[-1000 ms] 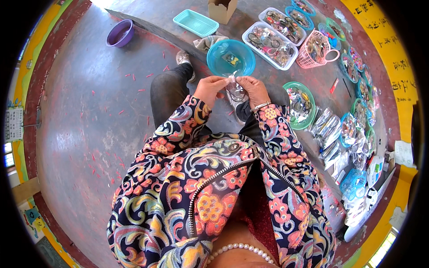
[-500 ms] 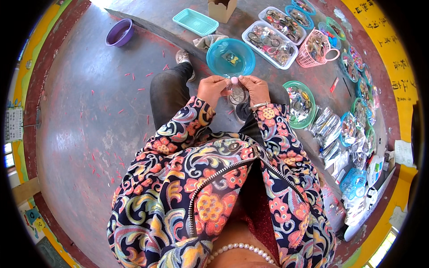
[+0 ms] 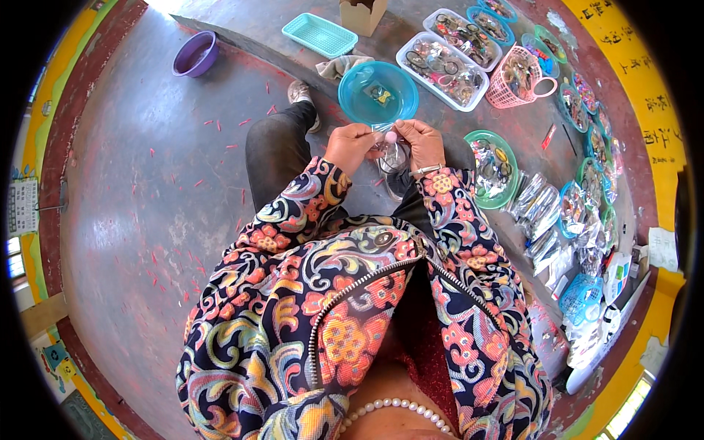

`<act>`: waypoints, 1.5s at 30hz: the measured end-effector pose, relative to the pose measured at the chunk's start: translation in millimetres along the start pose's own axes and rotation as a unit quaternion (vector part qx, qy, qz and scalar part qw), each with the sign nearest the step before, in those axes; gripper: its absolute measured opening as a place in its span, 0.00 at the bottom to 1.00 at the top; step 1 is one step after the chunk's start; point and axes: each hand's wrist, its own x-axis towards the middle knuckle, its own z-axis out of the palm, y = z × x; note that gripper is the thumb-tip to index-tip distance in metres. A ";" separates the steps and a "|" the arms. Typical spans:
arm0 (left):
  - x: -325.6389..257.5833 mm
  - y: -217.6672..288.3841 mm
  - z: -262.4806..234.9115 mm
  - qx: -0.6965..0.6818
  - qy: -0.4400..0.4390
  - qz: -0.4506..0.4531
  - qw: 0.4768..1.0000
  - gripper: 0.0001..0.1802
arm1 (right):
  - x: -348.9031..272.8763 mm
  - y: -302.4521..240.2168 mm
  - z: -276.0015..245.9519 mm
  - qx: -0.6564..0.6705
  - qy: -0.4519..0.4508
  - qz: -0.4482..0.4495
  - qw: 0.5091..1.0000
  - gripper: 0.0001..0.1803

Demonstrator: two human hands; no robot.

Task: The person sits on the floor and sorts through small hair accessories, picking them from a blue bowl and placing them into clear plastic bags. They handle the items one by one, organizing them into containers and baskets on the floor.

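Note:
My left hand (image 3: pixel 351 147) and my right hand (image 3: pixel 420 145) meet above my lap. Each pinches a side of the upper edge of a small clear plastic bag (image 3: pixel 394 160). A round pink ball (image 3: pixel 391 137) shows near the top of the bag, with a thin dark loop hanging below it; it looks like a hair tie, though fingers and shiny film partly hide it. Just beyond my hands stands a turquoise basin (image 3: pixel 350 100). On its bottom lies a small packet (image 3: pixel 380 95) with something yellow in it.
White trays (image 3: pixel 467 107) of hair ties and a pink handled basket (image 3: pixel 496 97) sit at the far right. Nearer is a green bowl (image 3: pixel 506 199), beside piled clear packets (image 3: pixel 537 205). A mint tray (image 3: pixel 320 48) and purple basin (image 3: pixel 211 64) stand farther off. Red scraps dot the floor.
The bag's top edge now shows stretched between my fingertips above the pink ball. The ball has shifted slightly right and down, and my hands have moved up a little.

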 end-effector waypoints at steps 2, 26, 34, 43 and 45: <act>3.5 -3.8 -2.5 -0.021 0.000 -0.021 1.000 0.08 | 0.0 0.1 0.3 0.003 0.002 0.001 1.000 0.09; 13.0 -7.4 -12.3 -0.038 0.059 0.014 0.997 0.13 | 4.0 6.9 -6.6 -0.183 -0.077 0.026 0.980 0.11; 13.3 -13.7 -8.2 -0.160 0.017 -0.006 0.987 0.11 | -23.9 -40.5 -24.5 -0.112 0.001 -0.040 0.993 0.09; 29.2 -66.2 -43.5 -0.064 0.029 -0.083 0.994 0.12 | -55.9 -56.8 -248.5 -0.127 0.302 -0.083 0.941 0.12; 28.5 -68.0 -46.4 -0.049 0.031 -0.096 0.994 0.12 | -68.4 -37.7 -274.4 -0.049 0.352 -0.057 0.933 0.10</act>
